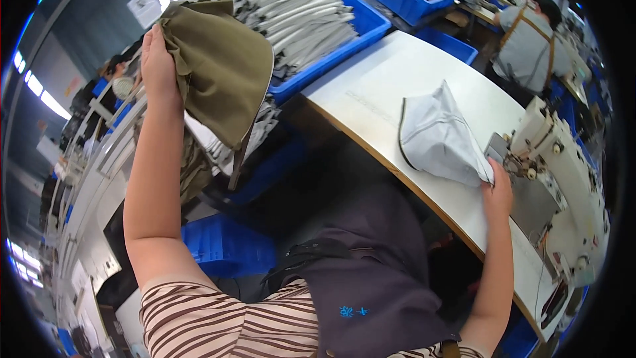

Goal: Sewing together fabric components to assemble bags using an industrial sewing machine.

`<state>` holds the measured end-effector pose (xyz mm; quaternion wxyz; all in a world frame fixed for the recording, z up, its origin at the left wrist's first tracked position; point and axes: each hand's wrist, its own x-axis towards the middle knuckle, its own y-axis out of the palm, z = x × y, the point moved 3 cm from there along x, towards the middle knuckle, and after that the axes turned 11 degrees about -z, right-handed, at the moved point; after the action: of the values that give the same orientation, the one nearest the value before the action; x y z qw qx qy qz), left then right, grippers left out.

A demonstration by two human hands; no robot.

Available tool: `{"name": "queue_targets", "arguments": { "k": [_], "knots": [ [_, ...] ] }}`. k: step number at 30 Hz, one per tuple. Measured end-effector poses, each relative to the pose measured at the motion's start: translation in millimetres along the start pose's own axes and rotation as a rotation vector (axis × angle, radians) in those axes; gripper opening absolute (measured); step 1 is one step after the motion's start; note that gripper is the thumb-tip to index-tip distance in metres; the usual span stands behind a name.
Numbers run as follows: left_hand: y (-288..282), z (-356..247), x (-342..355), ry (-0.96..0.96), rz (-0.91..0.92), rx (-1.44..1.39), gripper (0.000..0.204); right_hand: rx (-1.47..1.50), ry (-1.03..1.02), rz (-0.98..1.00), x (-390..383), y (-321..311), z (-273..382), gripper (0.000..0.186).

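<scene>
Through the head view I had the left hand (161,66) raised, its fingers fairly straight and closed together on the crumpled left edge of an olive cloth piece (222,69); where the thumb lay I could not tell. The olive piece hung in the air to the right of those fingers, broad and matt. Near the fingertips its edge was ruffled and folded; farther from them it smoothed out into a rounded right border with a thin pale line along it. Below the fingers it narrowed to a low corner, where a slim dark strip (236,171) dangled.

My right hand (498,189) was grasping the tapered lower-right corner of a pale grey cloth piece (440,136). That piece lay on the white tabletop (361,79), up and to the left of the fingers, puffed up rather than flat. It was creased, rose to a peak at its upper end, and had a dark edging curving down its side farthest from the fingers.

Just right of those fingers I saw a sewing machine (560,152). Beyond the left fingers and the olive piece, stacked grey-and-white cloth (298,16) filled a blue bin (369,23).
</scene>
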<state>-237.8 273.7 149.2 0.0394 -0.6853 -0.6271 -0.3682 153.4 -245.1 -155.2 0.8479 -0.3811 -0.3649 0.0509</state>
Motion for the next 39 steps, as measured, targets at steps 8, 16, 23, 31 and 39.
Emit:
{"name": "queue_targets", "arguments": {
  "k": [8,16,23,31,39],
  "knots": [
    [75.6,31.1,-72.0,-0.125,0.154,-0.089,0.023,-0.037,0.024,0.025,2.6,-6.9,13.9,0.055],
    [184.6,76.8,-189.7,0.226,0.485,-0.043,0.022,-0.098,-0.034,-0.005,1.0,-17.4,23.3,0.059],
    [247.0,129.4,-242.5,-0.038,0.782,0.050,0.027,-0.075,-0.160,-0.066,-16.0,-49.4,63.7,0.055],
    [256.6,67.7,-115.6,-0.413,0.617,0.002,0.049,0.000,-0.074,-0.107,-15.8,-44.0,59.3,0.057],
    [266.8,42.6,-115.9,-0.203,0.894,0.094,0.035,0.009,-0.090,-0.064,-6.5,-18.8,51.2,0.061]
  ]
}}
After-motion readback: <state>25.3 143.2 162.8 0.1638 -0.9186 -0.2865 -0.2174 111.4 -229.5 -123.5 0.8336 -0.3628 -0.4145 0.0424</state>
